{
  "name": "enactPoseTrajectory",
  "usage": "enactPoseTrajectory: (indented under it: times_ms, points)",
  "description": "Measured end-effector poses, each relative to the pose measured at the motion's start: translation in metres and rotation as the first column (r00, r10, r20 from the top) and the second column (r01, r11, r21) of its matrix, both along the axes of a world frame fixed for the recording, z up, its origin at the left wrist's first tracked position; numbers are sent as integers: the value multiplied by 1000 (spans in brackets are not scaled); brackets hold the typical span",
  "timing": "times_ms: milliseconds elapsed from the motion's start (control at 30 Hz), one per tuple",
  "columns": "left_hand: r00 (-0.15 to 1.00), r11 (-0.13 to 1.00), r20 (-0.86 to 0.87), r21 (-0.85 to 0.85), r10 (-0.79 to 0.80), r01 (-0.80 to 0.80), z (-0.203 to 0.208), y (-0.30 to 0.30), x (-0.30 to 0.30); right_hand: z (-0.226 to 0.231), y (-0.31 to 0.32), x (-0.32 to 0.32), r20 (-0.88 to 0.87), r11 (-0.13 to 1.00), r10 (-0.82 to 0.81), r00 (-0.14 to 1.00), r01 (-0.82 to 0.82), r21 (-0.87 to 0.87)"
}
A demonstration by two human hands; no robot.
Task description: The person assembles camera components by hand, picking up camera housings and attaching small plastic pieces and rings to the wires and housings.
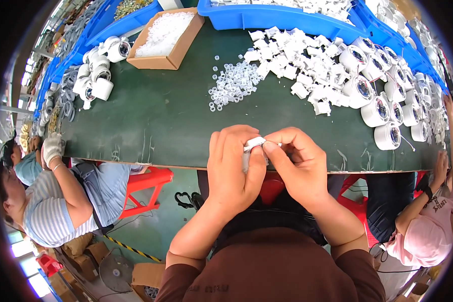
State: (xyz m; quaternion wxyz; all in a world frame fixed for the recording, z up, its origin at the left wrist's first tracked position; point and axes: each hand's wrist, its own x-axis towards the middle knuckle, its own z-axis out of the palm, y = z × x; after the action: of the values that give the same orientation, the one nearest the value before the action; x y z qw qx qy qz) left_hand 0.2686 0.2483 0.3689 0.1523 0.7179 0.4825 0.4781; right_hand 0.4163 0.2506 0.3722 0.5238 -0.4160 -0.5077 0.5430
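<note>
At the far left a co-worker in a striped shirt (55,206) sat at the bench (151,116), one gloved hand (53,147) at its edge. Inward stood a small cluster of white camera housings (100,75), some leaning on others, so a knock from a sleeve could probably have rolled one loose. The cardboard box (153,63) next to them was heaped with clear parts; a bump seemed likely to spill a few.

The pile of clear rings (232,83) lay in the middle, strays scattered round its rim — light, small things that a brushing cuff might have flicked away.

Nearer, the left hand (230,166) pinched a white plastic piece (255,143) between thumb and forefinger, its other fingers curled close together. The piece sat between the two hands, near the bench's front edge. The right hand (301,163) pinched the piece's right end with thumb and forefinger, the remaining fingers loosely bent. With so little gripped, uneven pressure could have twisted it free, and a drop there risked the floor (178,226).

Farther right, the white brackets (304,63) spread in an untidy heap against the larger white housings (380,98) — crowding that could have tangled a reach with the thin wires (406,142) trailing there.
</note>
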Motion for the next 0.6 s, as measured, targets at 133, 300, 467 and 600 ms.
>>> enactPoseTrajectory:
  times_ms: [133,300,467,600]
  points:
    - [998,997,-9,56,-58,58,-4,4,-4,8,-2,5,-128,983,52,990,-74,-170]
    - [991,991,11,17,-132,132,-2,3,-11,6,-3,16,-182,951,173,968,-213,-225]
    - [996,997,63,37,-63,61,-5,1,-13,22,11,50,566,970,-47,823,-97,221]
    - [989,997,130,12,-74,73,-5,3,-13,19,42,87,820,874,-433,375,-47,483]
